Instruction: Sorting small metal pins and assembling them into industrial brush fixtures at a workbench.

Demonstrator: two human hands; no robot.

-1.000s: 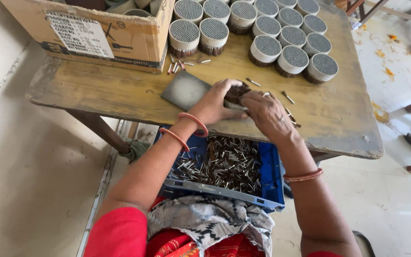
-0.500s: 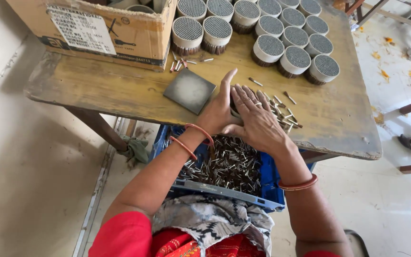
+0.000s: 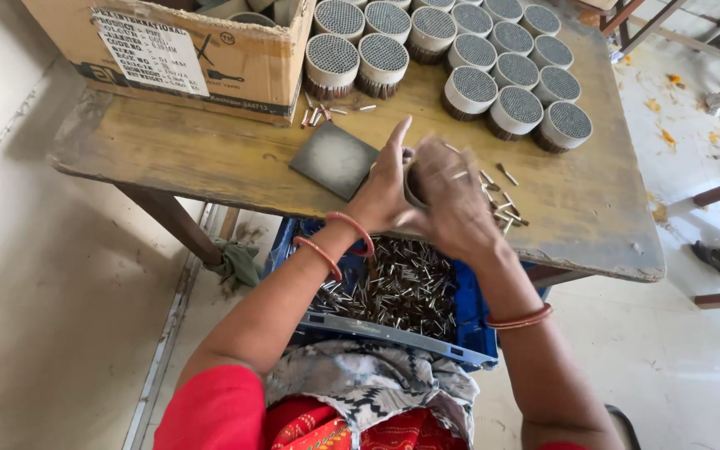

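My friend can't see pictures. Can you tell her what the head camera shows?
Two hands, the left hand and the right hand, cup a small round bundle over a worn wooden table. Loose metal pins lie beside them, round packed bundles stand behind, and a blue crate of pins sits below.

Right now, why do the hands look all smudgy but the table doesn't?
In the head view, the right hand is smeared by motion blur, the left hand less so; the wooden table, the round bundles and the grey square plate stay sharp in even, soft daylight.
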